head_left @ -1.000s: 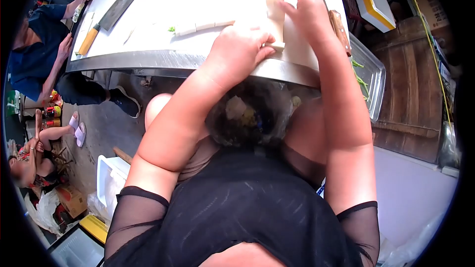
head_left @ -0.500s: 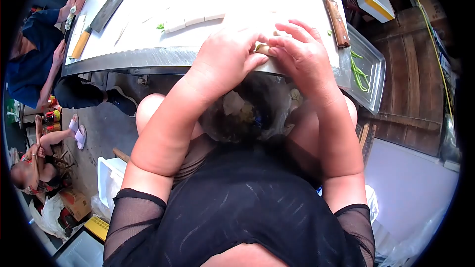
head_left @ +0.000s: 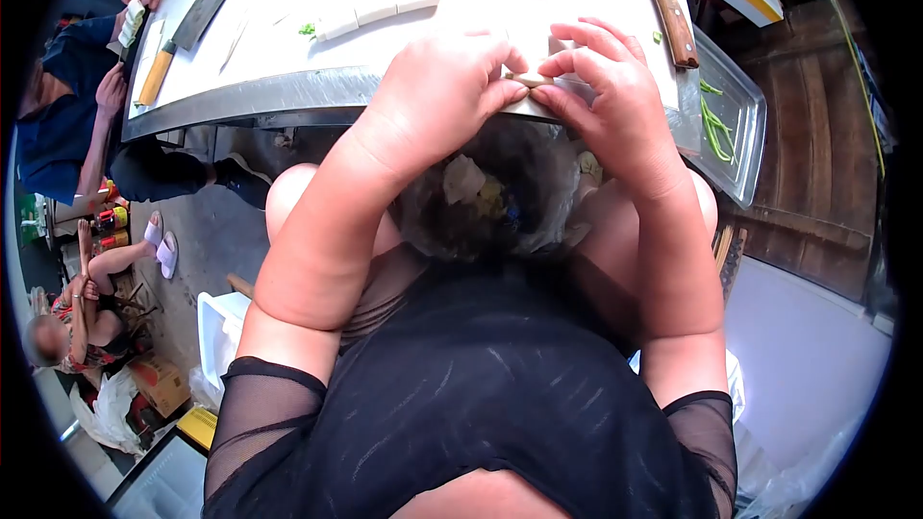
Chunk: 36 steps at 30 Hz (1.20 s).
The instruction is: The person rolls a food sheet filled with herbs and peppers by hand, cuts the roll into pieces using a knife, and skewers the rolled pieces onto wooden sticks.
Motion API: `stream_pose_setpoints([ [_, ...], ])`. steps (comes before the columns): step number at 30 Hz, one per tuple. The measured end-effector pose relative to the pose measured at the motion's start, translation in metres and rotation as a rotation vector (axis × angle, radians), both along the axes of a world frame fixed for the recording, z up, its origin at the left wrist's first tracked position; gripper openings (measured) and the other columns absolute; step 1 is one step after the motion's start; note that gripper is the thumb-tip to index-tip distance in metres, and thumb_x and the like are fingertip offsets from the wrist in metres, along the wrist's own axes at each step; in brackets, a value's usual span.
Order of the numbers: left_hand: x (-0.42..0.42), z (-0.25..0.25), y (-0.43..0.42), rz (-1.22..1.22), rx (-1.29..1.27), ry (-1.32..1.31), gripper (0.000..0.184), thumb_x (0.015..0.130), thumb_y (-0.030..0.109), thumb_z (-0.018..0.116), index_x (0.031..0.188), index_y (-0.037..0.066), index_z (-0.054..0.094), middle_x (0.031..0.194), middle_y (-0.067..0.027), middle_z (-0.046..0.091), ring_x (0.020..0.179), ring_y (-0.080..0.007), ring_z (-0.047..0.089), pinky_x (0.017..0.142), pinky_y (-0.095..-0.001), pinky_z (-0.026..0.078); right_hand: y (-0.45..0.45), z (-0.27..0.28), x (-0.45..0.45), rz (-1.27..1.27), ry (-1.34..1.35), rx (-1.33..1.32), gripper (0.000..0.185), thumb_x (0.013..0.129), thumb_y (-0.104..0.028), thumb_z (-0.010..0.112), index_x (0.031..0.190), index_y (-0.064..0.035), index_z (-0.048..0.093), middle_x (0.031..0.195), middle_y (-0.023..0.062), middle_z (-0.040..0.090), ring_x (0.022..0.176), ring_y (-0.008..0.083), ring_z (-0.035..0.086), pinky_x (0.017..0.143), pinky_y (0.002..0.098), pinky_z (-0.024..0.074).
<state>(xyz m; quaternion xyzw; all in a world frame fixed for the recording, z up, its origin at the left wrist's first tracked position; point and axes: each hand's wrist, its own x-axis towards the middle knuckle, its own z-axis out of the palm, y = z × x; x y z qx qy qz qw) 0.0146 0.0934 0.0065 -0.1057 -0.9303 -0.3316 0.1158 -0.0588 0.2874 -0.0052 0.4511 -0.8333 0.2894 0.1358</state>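
Observation:
At the near edge of the white-topped table (head_left: 288,86), my left hand (head_left: 447,82) and my right hand (head_left: 611,86) meet, both pinching a small pale roll (head_left: 527,80) between thumbs and fingers. The roll lies at the table edge, with a pale sheet partly visible just beyond it, washed out by glare. Left of my hands, a row of white rolls (head_left: 377,13) lies end to end, a bit of green at its left tip. A cleaver (head_left: 213,2) with a yellow wooden handle lies further left. The wooden handle of a knife (head_left: 673,21) is right of my right hand.
A metal tray (head_left: 745,139) with green stalks is beside the table's right edge. Below the table edge, a lined bin (head_left: 481,197) stands between my knees. At the left, one person (head_left: 72,120) holds a roll and a dark blade; another person (head_left: 87,312) sits lower down.
Both hands have come together at the near edge; my right hand has moved down from the sheet's far end. The sheet's near end is rolled up. The view has shifted slightly.

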Motion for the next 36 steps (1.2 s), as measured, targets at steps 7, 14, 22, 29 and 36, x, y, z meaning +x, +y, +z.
stream_pose_setpoints([
  [7,-0.002,-0.001,-0.001,-0.048,0.003,0.000,0.015,0.087,0.016,0.068,0.096,0.004,0.069,0.083,-0.0149,0.064,0.075,-0.0316,0.063,0.067,-0.0379,0.049,-0.001,0.006,0.003,0.071,-0.199,-0.111,0.026,0.071,-0.011,0.079,0.094,-0.0075,0.068,0.098,0.0093,0.067,0.101,0.0297,0.061,0.091,0.0414,0.0469],
  [14,-0.009,0.003,-0.001,-0.029,-0.112,-0.061,0.018,0.090,0.020,0.067,0.095,0.003,0.068,0.081,-0.0156,0.066,0.075,-0.0293,0.064,0.068,-0.0360,0.050,0.001,0.002,-0.008,0.138,-0.234,-0.064,0.013,0.084,-0.010,0.070,0.095,-0.0046,0.069,0.085,0.0126,0.066,0.080,0.0305,0.065,0.071,0.0376,0.0523],
  [22,-0.010,0.003,-0.007,0.010,0.052,-0.131,0.022,0.088,0.021,0.070,0.101,0.004,0.066,0.083,-0.0121,0.065,0.072,-0.0204,0.061,0.068,-0.0327,0.050,-0.003,-0.001,-0.015,0.122,-0.243,-0.051,0.013,0.086,-0.013,0.068,0.095,-0.0037,0.072,0.086,0.0140,0.066,0.077,0.0316,0.066,0.072,0.0385,0.0525],
  [29,-0.017,-0.007,-0.007,-0.007,-0.093,0.065,0.018,0.090,0.021,0.067,0.100,0.005,0.066,0.086,-0.0152,0.064,0.080,-0.0309,0.063,0.072,-0.0368,0.050,-0.009,-0.001,-0.012,0.062,-0.204,-0.198,0.020,0.080,-0.012,0.074,0.098,-0.0036,0.070,0.083,0.0117,0.066,0.076,0.0292,0.065,0.071,0.0363,0.0528],
  [36,-0.008,0.001,-0.010,-0.155,-0.064,0.023,0.017,0.088,0.020,0.069,0.096,0.005,0.065,0.086,-0.0141,0.063,0.079,-0.0305,0.062,0.071,-0.0361,0.050,0.003,0.007,-0.005,0.139,-0.559,-0.088,0.014,0.083,-0.010,0.073,0.094,-0.0023,0.070,0.085,0.0120,0.066,0.076,0.0256,0.067,0.069,0.0323,0.0523],
])
